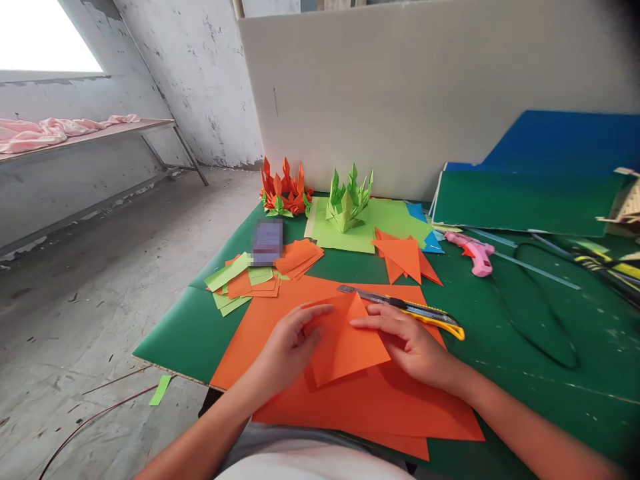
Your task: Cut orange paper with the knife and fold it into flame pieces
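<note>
Between my two hands is a square of orange paper (pixel 345 343), creased down its middle and tilted above larger orange sheets (pixel 420 413). My left hand (pixel 295 340) grips its left edge, with the fingers along the top and the thumb over the paper. On the opposite side, my right hand (pixel 403 337) holds the right edge, its forefinger lying on the upper face and the thumb hidden. A yellow-handled utility knife (pixel 415 308) lies just behind my right hand, its blade end reaching behind the paper.
Orange folded triangles (pixel 407 257), small orange and green paper pieces (pixel 250 287) and a pixelated dark rectangle (pixel 267 241) lie beyond. Orange (pixel 286 190) and green paper crowns (pixel 349 203) stand at the back. A pink glue gun (pixel 473 252) with its cord lies right.
</note>
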Motion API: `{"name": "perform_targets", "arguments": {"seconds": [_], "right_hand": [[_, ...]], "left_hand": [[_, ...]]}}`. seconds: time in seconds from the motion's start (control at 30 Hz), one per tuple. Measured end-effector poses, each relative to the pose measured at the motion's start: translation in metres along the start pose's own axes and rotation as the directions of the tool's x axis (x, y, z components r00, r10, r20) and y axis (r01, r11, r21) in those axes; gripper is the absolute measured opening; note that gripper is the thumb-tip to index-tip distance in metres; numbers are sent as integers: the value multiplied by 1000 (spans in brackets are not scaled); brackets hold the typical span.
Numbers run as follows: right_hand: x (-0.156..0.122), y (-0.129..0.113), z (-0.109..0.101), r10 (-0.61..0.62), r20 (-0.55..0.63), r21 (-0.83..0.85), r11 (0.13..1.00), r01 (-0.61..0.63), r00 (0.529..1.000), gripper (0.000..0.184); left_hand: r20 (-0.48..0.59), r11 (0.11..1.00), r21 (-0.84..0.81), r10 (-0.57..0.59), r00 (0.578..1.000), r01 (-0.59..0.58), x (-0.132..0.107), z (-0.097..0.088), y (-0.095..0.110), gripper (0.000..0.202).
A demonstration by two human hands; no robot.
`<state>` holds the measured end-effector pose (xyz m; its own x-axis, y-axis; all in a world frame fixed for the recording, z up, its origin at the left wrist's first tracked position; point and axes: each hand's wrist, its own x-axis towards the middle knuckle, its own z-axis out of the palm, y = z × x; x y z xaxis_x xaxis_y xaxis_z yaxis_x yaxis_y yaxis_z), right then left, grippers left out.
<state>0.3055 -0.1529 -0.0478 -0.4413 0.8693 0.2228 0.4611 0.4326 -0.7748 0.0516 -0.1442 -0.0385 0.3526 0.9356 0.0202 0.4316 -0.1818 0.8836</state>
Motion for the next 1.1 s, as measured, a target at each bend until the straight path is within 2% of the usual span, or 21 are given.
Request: {"name": "perform_targets", "arguments": {"seconds": [0.17, 0.3, 0.37, 0.43, 0.5, 0.57, 0.6, 0.67, 0.73, 0.77, 0.87, 1.1], "right_hand": [[-1, 1, 2, 18, 38, 8, 1000, -19, 999, 46], [1, 2, 1, -43, 53, 82, 996, 39, 998, 30], [3, 0, -1, -50, 45, 91, 995, 45, 998, 24], [4, -5, -1, -19, 31, 95, 995, 16, 999, 20], [5, -10, 1, 35, 20, 133, 990, -37, 999, 22], [6, -16, 3, 93, 30, 214, 972, -98, 995, 23], [6, -19, 5, 117, 38, 257, 958, -123, 992, 23], [6, -22, 9, 159, 38, 303, 939, -164, 986, 25], [5, -22, 12, 203, 30, 295, 934, -203, 979, 25], [4, -22, 13, 221, 27, 285, 933, -219, 975, 25], [2, -22, 16, 244, 27, 269, 932, -242, 969, 26], [0, -21, 19, 216, -68, 100, 973, -209, 974, 32]], "left_hand": [[27, 998, -63, -12, 1000, 14, -10, 3, 3, 41], [104, 995, -101, -15, 994, 26, -15, 1, 7, 38], [151, 992, -128, 18, 988, 1, -18, -3, 7, 43], [219, 986, -161, 79, 973, -44, -21, -7, 5, 58], [261, 980, -172, 147, 954, -104, -24, -9, 3, 85], [261, 985, -108, 162, 952, -138, -27, -6, 2, 104], [244, 987, -68, 155, 957, -142, -27, -4, 2, 105], [154, 987, -26, 161, 975, -159, -26, 2, 2, 85], [65, 991, -15, 136, 989, -135, -24, 8, 3, 43], [30, 992, 16, 122, 992, -123, -22, 9, 3, 31], [-45, 989, 90, 119, 992, -115, -18, 10, 3, 25], [-71, 983, 174, 73, 995, -60, -18, 10, 3, 25]]}}
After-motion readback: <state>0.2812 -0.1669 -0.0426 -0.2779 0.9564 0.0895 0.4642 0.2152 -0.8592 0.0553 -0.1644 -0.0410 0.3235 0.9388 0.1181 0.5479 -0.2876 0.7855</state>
